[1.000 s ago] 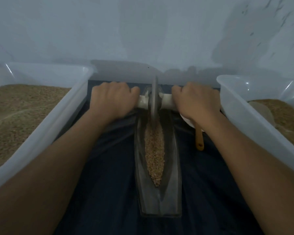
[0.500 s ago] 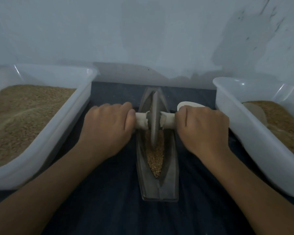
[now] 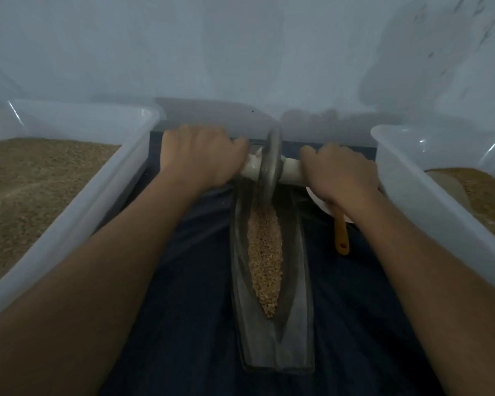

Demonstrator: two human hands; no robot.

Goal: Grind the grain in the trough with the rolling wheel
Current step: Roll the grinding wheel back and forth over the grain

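— What colours?
— Tan grain (image 3: 265, 252) in a grey trough (image 3: 297, 324), a grey wheel (image 3: 270, 164) on a cream handle (image 3: 290, 171).
— Around them?
— Dark blue cloth (image 3: 183, 310), translucent white bins (image 3: 77, 221), an orange spoon handle (image 3: 341, 235).

Setting of the work area. A plain, pale blue-grey wall (image 3: 240, 47) closed the far side of the scene; its surface was smooth, with dark scuffs and scratch marks (image 3: 429, 38) toward the upper right. A dark blue cloth (image 3: 183, 295) covered the working surface and showed folds near the wall. A translucent white plastic tub (image 3: 77, 212) stood at the left and a second tub (image 3: 429, 212) at the right, each holding brown granular material. Light was dim and even, with soft shadows on the wall just above the cloth's far edge and faint glints on the tub rims.
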